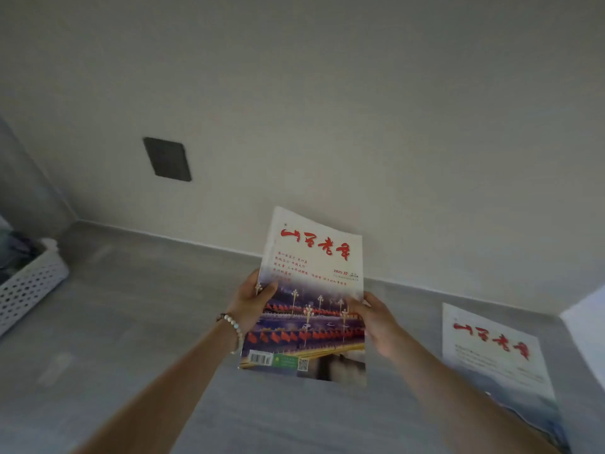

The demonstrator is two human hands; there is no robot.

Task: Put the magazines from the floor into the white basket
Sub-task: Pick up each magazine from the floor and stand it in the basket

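Note:
A magazine (314, 290) with red title script and a picture of red flags is held up in the air above the grey floor. My left hand (250, 301) grips its left edge and my right hand (375, 317) grips its right edge. A second magazine (494, 355) with the same red title lies flat on the floor at the right. The white perforated basket (31, 285) stands at the far left edge, partly cut off, with dark things inside.
A pale wall rises behind the floor and carries a dark square plate (167, 159). A grey upright surface (23, 178) stands behind the basket. A white object's corner (587, 335) juts in at the right edge.

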